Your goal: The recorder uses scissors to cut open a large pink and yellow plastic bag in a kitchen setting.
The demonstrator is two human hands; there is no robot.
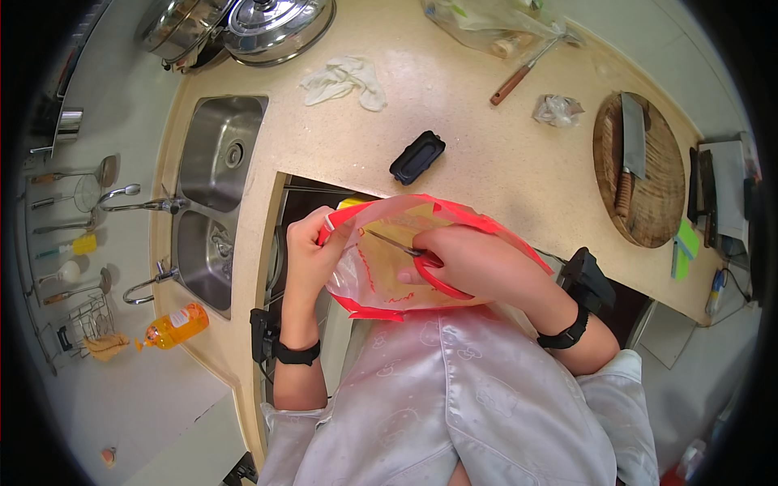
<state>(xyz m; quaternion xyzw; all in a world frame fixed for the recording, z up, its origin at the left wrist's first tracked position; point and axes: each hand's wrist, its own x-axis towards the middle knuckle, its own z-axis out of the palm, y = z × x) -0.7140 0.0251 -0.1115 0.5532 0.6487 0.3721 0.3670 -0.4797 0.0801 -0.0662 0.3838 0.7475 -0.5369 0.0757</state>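
Observation:
A large plastic bag point(364, 304) with red edges is spread wide in front of my lap, its mouth facing up. The fingers of my left hand point(316, 249) pinch its rim at the left. Inside the opening, my right hand point(462, 255) holds red-handled scissors point(442, 282), with the pointed blades towards the left rim. Whether the blades are apart is hard to tell. Something yellow point(352, 202) shows just behind the bag's far left edge. On the counter beyond the bag lies a small black plastic tray point(417, 158).
On the counter point(474, 158) are a crumpled white cloth point(343, 82), a wooden-handled utensil point(526, 70), a small knotted plastic bag point(557, 110) and a cleaver point(633, 136) on a round chopping board point(659, 182). At left are a double sink point(213, 152) and an orange soap bottle point(176, 327).

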